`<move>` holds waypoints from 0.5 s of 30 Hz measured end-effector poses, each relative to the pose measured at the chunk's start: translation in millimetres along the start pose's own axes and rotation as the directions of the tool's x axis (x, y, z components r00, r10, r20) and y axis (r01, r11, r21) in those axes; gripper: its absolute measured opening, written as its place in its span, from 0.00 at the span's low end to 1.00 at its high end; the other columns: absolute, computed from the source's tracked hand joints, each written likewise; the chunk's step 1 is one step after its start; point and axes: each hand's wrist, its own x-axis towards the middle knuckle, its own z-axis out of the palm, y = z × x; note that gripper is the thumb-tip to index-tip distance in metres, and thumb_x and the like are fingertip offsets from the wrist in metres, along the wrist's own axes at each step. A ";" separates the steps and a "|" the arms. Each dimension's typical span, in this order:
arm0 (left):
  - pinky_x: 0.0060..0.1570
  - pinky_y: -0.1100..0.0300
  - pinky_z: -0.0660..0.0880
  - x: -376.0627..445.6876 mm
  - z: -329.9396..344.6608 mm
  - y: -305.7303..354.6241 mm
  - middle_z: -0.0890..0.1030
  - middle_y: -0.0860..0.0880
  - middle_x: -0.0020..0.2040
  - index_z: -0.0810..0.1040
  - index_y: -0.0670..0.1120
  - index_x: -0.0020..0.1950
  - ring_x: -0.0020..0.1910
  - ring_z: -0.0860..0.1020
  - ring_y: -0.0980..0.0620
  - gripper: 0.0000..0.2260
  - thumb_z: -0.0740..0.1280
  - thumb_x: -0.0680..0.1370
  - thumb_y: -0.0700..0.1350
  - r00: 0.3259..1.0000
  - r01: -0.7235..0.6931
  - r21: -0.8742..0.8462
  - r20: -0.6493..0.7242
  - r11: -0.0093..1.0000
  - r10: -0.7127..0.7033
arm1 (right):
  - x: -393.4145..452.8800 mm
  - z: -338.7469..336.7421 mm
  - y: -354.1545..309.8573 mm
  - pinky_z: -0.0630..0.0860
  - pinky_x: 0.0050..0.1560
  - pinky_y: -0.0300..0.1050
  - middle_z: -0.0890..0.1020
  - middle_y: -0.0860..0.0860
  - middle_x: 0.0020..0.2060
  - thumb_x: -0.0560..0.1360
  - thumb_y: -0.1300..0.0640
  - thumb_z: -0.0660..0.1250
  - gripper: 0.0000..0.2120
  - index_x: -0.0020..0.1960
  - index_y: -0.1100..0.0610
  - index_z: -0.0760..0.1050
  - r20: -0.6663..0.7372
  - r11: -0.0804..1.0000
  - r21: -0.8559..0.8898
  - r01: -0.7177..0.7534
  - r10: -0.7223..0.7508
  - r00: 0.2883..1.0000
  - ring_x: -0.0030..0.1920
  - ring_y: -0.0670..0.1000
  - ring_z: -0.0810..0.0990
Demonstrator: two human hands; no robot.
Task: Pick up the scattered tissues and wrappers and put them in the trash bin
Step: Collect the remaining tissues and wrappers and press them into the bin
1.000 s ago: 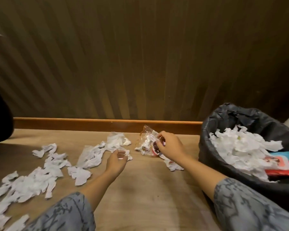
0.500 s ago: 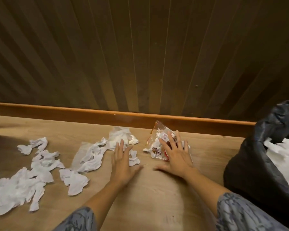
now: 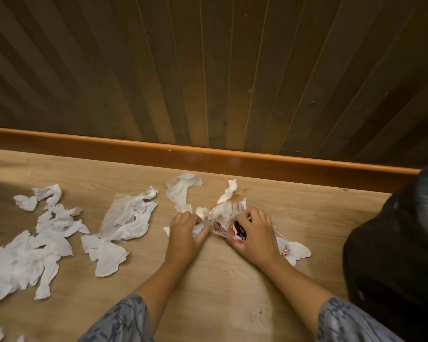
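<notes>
My left hand (image 3: 184, 228) is closed around a white tissue (image 3: 197, 229) on the wooden floor. Right beside it, my right hand (image 3: 256, 232) grips a clear plastic wrapper (image 3: 229, 218) with red and dark print, crumpled together with tissue. Another tissue (image 3: 295, 250) lies just right of my right wrist. More torn white tissues (image 3: 129, 218) are strewn over the floor to the left, with a big heap (image 3: 22, 255) at the far left. The trash bin (image 3: 393, 243), lined with a black bag, stands at the right edge, partly cut off.
A brown skirting board (image 3: 208, 159) runs along the foot of a dark ribbed wall behind the litter. Bare wooden floor (image 3: 220, 292) lies between my forearms and toward me. Grey patterned sleeves cover my upper arms.
Both hands went from flat on the floor to closed, gathering the wrapper and tissue between them. The view shifted left, so less of the bin shows.
</notes>
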 end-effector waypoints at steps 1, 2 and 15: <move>0.45 0.56 0.68 -4.4 -1.5 0.6 0.69 0.55 0.35 0.71 0.51 0.36 0.39 0.68 0.54 0.12 0.68 0.72 0.56 1.000 -0.003 0.011 -0.002 1.000 0.003 | -6.1 1.5 -3.4 0.71 0.44 0.48 0.72 0.49 0.42 0.69 0.41 0.66 0.14 0.46 0.51 0.76 0.007 0.999 0.036 0.025 -0.025 1.000 0.44 0.52 0.71; 0.42 0.58 0.67 -9.2 -3.4 1.4 0.68 0.56 0.32 0.68 0.51 0.34 0.36 0.68 0.54 0.14 0.70 0.71 0.55 1.000 -0.006 0.007 -0.007 1.000 0.006 | -12.2 3.5 -5.8 0.71 0.42 0.47 0.72 0.48 0.40 0.69 0.43 0.68 0.13 0.42 0.53 0.76 0.018 0.996 0.071 0.049 -0.050 0.999 0.42 0.51 0.71; 0.47 0.79 0.67 4.6 -39.1 51.3 0.75 0.48 0.55 0.80 0.48 0.53 0.47 0.75 0.59 0.19 0.66 0.70 0.28 0.934 0.264 -0.396 -0.120 0.879 -0.335 | 21.9 -88.1 -41.6 0.67 0.32 0.42 0.72 0.51 0.29 0.70 0.58 0.62 0.07 0.33 0.53 0.71 0.013 0.179 0.962 -0.204 0.721 0.693 0.31 0.49 0.70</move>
